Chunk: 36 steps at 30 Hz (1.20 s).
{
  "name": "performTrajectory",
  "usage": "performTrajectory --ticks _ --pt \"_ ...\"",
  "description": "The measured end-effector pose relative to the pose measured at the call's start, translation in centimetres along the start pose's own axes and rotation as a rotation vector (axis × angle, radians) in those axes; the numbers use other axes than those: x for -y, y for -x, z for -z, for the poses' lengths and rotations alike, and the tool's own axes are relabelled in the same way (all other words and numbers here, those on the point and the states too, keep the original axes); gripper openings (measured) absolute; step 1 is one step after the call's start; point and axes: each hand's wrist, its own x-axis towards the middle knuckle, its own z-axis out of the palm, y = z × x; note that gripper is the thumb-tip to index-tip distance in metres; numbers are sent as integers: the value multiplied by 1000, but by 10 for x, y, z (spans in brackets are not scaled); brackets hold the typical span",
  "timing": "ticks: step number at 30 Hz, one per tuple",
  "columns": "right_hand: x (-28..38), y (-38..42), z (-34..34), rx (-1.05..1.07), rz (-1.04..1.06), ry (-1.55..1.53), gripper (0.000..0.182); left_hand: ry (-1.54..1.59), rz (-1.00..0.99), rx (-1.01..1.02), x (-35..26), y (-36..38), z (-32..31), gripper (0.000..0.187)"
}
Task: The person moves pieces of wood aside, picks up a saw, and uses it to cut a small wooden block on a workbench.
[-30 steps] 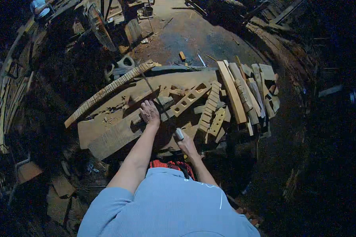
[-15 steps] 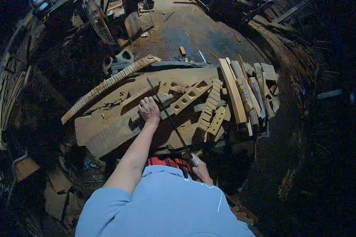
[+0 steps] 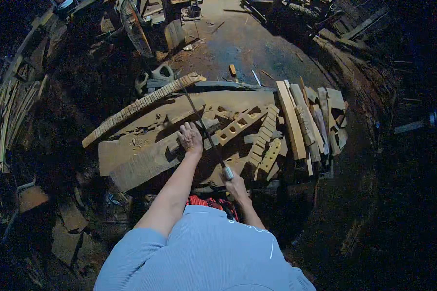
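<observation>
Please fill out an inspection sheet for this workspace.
Surface: brown wooden bench, strewn with small wood chips.
Job's things: long dark-bladed tool with pale handle; brown wooden piece.
Clutter: long notched wooden strip; yellowish square-holed wooden block; pale wooden board among others at right.
Grips: left hand rests on the wooden piece; right hand is closed round the tool's handle.
Cables: nothing seen; dark edges can't be checked.
Surroundings: brown floor beyond, with orange-brown block.
</observation>
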Motion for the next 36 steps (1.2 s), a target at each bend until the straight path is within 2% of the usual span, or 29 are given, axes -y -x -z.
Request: performTrajectory --ticks 2,4,5,6,8,10,11,13,17,19,20,21,22,23,24,25,27,30,31,33,35,36 --pt "-8 31 9 42 -237 102 59 22 34 46 -4 -6 5 9" --pt "-59 70 9 12 -108 -20 59 40 69 94 -5 -19 28 8" --pt "-78 93 10 15 -113 -20 59 93 80 206 -5 -28 45 7" --pt "-86 113 11 -12 -105 -60 59 145 89 317 -5 -34 56 7" --pt "-82 129 17 -42 -104 -105 60 157 88 337 -5 -35 57 6" --pt "-64 138 24 15 -315 29 59 171 82 354 -5 -35 55 6" --pt "-67 134 23 11 -319 27 59 169 80 339 -5 -35 55 6" --pt "-68 114 20 -7 -178 16 59 169 79 324 -6 -34 53 7" --pt "-27 35 11 9 -183 12 52 97 64 346 -3 -31 48 10" --pt "-26 -11 -1 -11 -65 89 51 54 32 335 -2 -28 44 11" --pt "-11 -30 -4 -50 53 62 48 88 113 286 -4 -25 37 11" --pt "1 -43 -5 -89 171 35 46 122 193 236 -4 -20 27 11" --pt "4 -50 -7 -88 178 32 46 118 195 230 0 -5 -8 11" --pt "4 -56 -8 -67 179 -33 53 94 130 143 6 17 -59 11" --pt "4 -59 -9 -44 177 -97 61 83 99 102 7 17 -59 11" --pt "8 -57 -8 -42 176 -94 61 71 69 61 7 17 -59 11" --pt "18 -41 -5 -54 4 -68 41 24 -30 169 -1 -17 34 10" --pt "14 -16 -4 -112 46 14 40 47 23 290 -5 -29 55 8" --pt "3 -6 -5 -95 -103 106 38 71 53 344 -6 -29 54 11" --pt "-11 24 -3 -97 -185 105 38 87 47 299 -7 -27 51 10" --pt "-33 58 6 -29 -169 35 61 92 35 249 -5 -29 50 10" --pt "-38 76 9 -27 -172 36 61 102 46 283 -6 -31 53 8"
